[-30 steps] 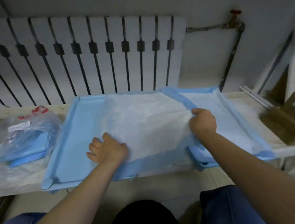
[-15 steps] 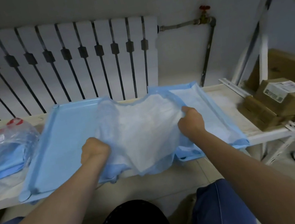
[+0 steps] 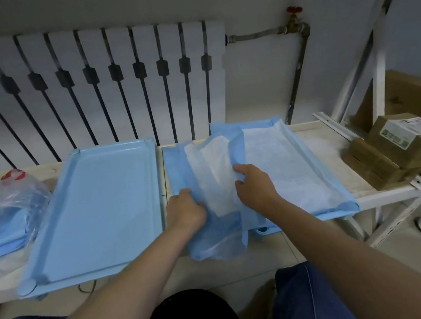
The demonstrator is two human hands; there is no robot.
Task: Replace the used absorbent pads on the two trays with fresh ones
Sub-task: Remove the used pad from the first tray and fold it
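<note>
About half of the removal looks done. The light-blue rectangular plastic tray [image 3: 98, 213] on the left lies bare on the pale surface [image 3: 318, 144], with no pad in it. The crumpled blue-edged white absorbent pad [image 3: 214, 175] is bunched into long folds just beside that tray. It overlaps the left edge of the right-hand tray [image 3: 328, 215], and its near end hangs over the front of the surface.

Both hands are on this pad. The left hand [image 3: 186, 210] has its fingers curled round the blue left fold. The right hand [image 3: 255, 187] has its forefinger stretched out and seems to pinch the right fold against the thumb, though the grip itself is partly hidden.

The right-hand tray carries a flat blue-bordered pad [image 3: 287, 173], spread out, with its edges turned up along the rim. Whether that one is used or fresh cannot be told, but it probably has yet to be changed.

A clear plastic bag of folded blue pads [image 3: 3, 215] sits at the far left and is likely the fresh supply. What remains, as I judge it, is discarding the bunched pad, dealing with the right tray and laying new pads in both.
</note>
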